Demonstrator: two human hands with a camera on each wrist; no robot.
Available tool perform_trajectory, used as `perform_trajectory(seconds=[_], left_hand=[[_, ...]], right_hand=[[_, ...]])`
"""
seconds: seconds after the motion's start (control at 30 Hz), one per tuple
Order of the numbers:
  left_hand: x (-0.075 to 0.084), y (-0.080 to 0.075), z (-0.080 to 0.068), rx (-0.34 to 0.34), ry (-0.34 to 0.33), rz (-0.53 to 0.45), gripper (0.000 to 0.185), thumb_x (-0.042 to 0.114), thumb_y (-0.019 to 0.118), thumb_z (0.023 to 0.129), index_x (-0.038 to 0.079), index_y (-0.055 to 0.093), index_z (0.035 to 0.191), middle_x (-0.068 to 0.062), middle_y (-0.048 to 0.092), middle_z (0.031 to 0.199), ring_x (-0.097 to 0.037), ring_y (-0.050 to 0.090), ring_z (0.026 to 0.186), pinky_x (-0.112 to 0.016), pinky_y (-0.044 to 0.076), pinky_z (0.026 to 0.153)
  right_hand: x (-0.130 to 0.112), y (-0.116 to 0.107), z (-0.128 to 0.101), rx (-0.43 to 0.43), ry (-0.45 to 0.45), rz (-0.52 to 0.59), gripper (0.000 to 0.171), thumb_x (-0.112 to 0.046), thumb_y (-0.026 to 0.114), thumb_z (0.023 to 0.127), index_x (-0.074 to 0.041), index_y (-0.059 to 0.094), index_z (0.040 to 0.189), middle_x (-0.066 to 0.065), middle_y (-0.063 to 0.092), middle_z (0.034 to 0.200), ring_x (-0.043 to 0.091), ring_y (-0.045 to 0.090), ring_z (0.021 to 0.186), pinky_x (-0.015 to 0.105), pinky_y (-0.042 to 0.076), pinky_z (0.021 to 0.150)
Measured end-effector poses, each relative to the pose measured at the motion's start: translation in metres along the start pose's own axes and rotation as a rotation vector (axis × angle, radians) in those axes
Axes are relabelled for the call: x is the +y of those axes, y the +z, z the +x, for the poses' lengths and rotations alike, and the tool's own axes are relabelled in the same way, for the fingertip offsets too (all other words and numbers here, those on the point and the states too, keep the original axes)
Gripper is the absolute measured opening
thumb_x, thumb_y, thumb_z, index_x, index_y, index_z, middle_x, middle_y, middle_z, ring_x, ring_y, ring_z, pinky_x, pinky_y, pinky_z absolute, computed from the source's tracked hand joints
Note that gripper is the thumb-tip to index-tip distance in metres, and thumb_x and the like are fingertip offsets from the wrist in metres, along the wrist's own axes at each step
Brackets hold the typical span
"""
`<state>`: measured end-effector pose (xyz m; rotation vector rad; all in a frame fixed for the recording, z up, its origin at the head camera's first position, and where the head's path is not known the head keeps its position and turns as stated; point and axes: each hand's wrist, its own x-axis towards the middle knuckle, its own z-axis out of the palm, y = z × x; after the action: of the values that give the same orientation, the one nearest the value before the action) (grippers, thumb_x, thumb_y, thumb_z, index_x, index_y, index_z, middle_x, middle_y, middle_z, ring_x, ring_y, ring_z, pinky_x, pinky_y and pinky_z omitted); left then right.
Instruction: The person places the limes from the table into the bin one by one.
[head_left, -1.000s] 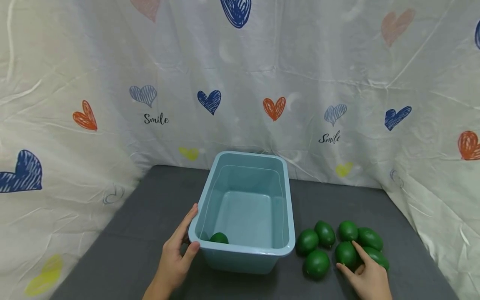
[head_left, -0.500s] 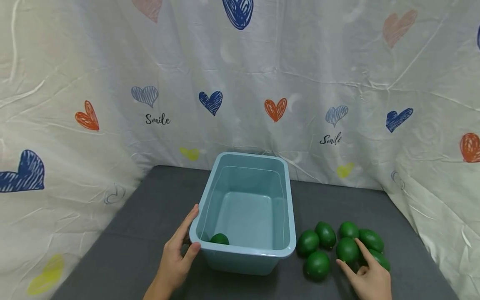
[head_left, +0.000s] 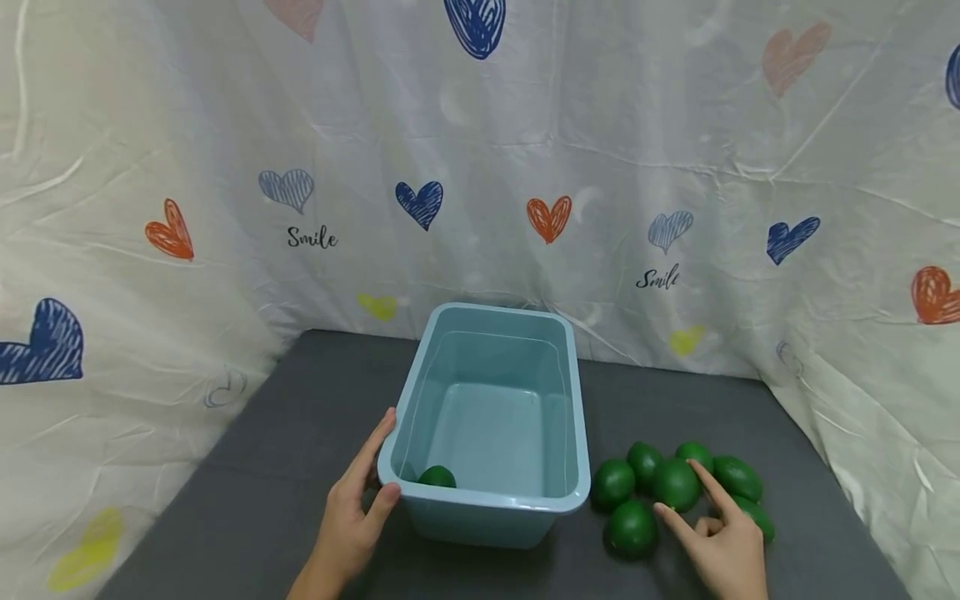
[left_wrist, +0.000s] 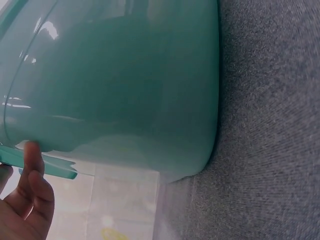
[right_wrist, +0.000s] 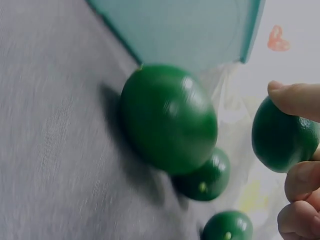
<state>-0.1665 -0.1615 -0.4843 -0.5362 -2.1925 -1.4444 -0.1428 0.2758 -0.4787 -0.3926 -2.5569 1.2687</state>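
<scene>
Your left hand [head_left: 352, 517] grips the near left corner of the light blue bin [head_left: 491, 508]: the thumb lies over the rim and the fingers rest against the outer wall. The bin stands on the dark grey desk [head_left: 285, 433], and one green fruit [head_left: 437, 477] lies inside it at the near left corner. Your right hand [head_left: 723, 546] pinches a second green fruit [head_left: 677, 484] between thumb and forefinger; the other fingers are curled. In the right wrist view this fruit [right_wrist: 282, 140] sits clear of the desk surface. The remaining green fruits [head_left: 632, 528] lie grouped on the desk, just right of the bin.
</scene>
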Motion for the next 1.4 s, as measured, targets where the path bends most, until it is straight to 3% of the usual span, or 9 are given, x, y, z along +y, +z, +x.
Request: perform_trajectory(seconds=[0.13,0.2,0.53,0.67,0.8,0.93,1.03,1.2,1.4], left_hand=[[0.000,0.000,-0.002,-0.003,-0.011,-0.003,0.077,-0.004,0.062,0.101,0.019,0.033,0.168,-0.006,0.035,0.172,-0.001,0.038,0.151,-0.011,0.041,0.106],[-0.001,0.001,-0.002,-0.004,-0.010,-0.007,0.076,-0.005,0.061,0.101,0.019,0.033,0.168,-0.006,0.035,0.172,-0.001,0.038,0.151,-0.011,0.041,0.106],[-0.002,0.002,0.000,-0.002,-0.012,-0.024,0.077,-0.005,0.061,0.101,0.019,0.032,0.168,-0.006,0.034,0.173,-0.001,0.037,0.152,-0.011,0.039,0.107],[-0.001,0.001,0.000,0.010,-0.013,-0.019,0.077,-0.005,0.061,0.101,0.020,0.033,0.168,-0.005,0.035,0.172,-0.001,0.038,0.151,-0.011,0.040,0.107],[-0.001,0.001,-0.001,0.016,-0.007,-0.013,0.076,-0.005,0.061,0.101,0.019,0.034,0.168,-0.005,0.035,0.172,0.000,0.038,0.151,-0.010,0.040,0.106],[-0.002,0.000,-0.002,0.014,-0.007,-0.020,0.076,-0.005,0.061,0.101,0.019,0.034,0.168,-0.005,0.036,0.172,0.000,0.038,0.151,-0.011,0.040,0.107],[-0.003,0.000,-0.002,0.012,-0.004,-0.026,0.077,-0.006,0.062,0.100,0.019,0.034,0.168,-0.006,0.036,0.172,-0.001,0.038,0.151,-0.011,0.039,0.107],[-0.004,0.001,-0.001,0.004,0.013,-0.047,0.078,-0.007,0.062,0.099,0.017,0.034,0.168,-0.007,0.035,0.172,-0.003,0.038,0.152,-0.012,0.039,0.108],[-0.002,0.002,0.001,0.006,0.013,-0.067,0.078,-0.008,0.061,0.099,0.018,0.034,0.168,-0.007,0.035,0.172,-0.003,0.038,0.152,-0.012,0.040,0.108]], right_hand=[[-0.005,0.003,0.002,-0.053,0.004,0.139,0.082,-0.039,0.088,0.089,-0.021,0.050,0.160,0.031,0.064,0.140,0.014,0.037,0.038,0.033,0.041,0.043],[-0.008,0.005,0.004,-0.063,-0.018,0.200,0.081,-0.036,0.088,0.089,-0.022,0.050,0.159,0.029,0.055,0.153,0.014,0.034,0.038,0.034,0.041,0.043],[-0.034,0.016,0.013,-0.108,-0.091,0.411,0.075,-0.023,0.087,0.091,-0.022,0.053,0.158,0.019,0.051,0.159,0.010,0.031,0.037,0.029,0.036,0.040],[-0.045,0.021,0.013,-0.136,-0.080,0.526,0.071,-0.014,0.083,0.094,-0.018,0.051,0.158,0.017,0.050,0.160,0.016,0.048,0.039,0.025,0.048,0.051],[-0.057,0.027,0.012,-0.138,-0.072,0.598,0.067,-0.010,0.080,0.096,-0.017,0.054,0.157,-0.002,0.059,0.152,0.019,0.069,0.057,0.025,0.057,0.067],[-0.069,0.034,0.011,-0.145,-0.099,0.678,0.063,-0.005,0.077,0.097,-0.011,0.053,0.156,-0.011,0.069,0.135,0.007,0.051,0.045,0.033,0.039,0.049],[-0.078,0.039,0.011,-0.163,-0.128,0.732,0.063,-0.001,0.075,0.097,-0.006,0.052,0.156,-0.005,0.072,0.127,0.006,0.029,0.041,0.044,0.025,0.050],[-0.094,0.044,0.011,-0.200,-0.169,0.753,0.062,0.000,0.074,0.097,-0.007,0.053,0.155,-0.001,0.072,0.126,0.005,0.031,0.044,0.034,0.029,0.046],[-0.109,0.052,0.010,-0.257,-0.228,0.775,0.062,0.004,0.073,0.096,-0.005,0.054,0.154,0.000,0.069,0.138,0.007,0.067,0.063,0.021,0.056,0.066]])
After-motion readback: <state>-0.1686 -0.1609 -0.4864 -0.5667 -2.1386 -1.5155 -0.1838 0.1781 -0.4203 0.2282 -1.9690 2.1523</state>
